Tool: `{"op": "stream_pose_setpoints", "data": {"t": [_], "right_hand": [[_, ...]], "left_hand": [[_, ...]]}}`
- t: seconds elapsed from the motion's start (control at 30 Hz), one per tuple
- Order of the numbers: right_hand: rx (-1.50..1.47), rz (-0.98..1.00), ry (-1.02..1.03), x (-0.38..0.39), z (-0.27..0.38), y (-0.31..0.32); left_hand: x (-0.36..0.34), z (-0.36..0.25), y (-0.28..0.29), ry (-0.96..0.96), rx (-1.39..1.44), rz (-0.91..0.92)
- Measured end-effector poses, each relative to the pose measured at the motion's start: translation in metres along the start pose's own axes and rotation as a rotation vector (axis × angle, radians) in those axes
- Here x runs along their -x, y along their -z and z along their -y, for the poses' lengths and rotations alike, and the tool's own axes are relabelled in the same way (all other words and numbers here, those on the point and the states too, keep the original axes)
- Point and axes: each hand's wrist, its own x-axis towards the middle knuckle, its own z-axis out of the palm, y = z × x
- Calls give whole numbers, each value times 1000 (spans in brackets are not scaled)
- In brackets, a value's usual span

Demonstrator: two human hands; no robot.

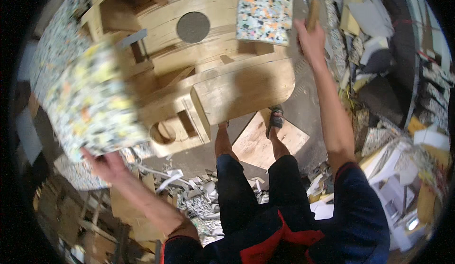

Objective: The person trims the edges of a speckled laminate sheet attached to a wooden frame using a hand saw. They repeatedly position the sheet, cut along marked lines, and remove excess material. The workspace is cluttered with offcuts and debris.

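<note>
At the left, my left hand [110, 165] grips the lower edge of a multicoloured speckled foam block [92, 103]. The block is smeared by motion, and the fingers partly go out of sight beneath it. My right hand [313, 41], at the upper right, is closed round the wooden handle of a knife-like tool [313, 16]; its thin dark blade points away from me. Between my hands stands a large plywood frame [222, 91] with open compartments and round cut-outs. A second speckled foam piece [265, 10] rests across its right part, left of the tool.
More speckled foam [61, 41] is stacked at the far left. A plywood board [270, 141] lies on the floor around my feet. Foam scraps [204, 200] litter the floor near me, and a heap of offcuts [398, 169] spreads along the right.
</note>
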Motion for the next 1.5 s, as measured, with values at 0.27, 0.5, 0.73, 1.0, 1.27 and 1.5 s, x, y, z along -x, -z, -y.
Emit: {"op": "stream_pose_setpoints", "data": {"t": [0.27,0.5,0.73,1.0,1.27,1.5], "right_hand": [[-744,700,-367,237,-2,156],[-501,427,-401,204,-160,292],[-127,395,-194,125,-295,311],[-113,365,-94,11,-341,306],[7,367,-32,-40,-334,281],[-95,416,127,-92,-311,238]], "left_hand": [[385,125,-63,60,-105,-43],[586,233,-18,411,14,204],[515,289,74,595,140,-315],[547,371,62,623,51,81],[525,398,50,703,107,54],[539,421,43,678,373,-49]]}}
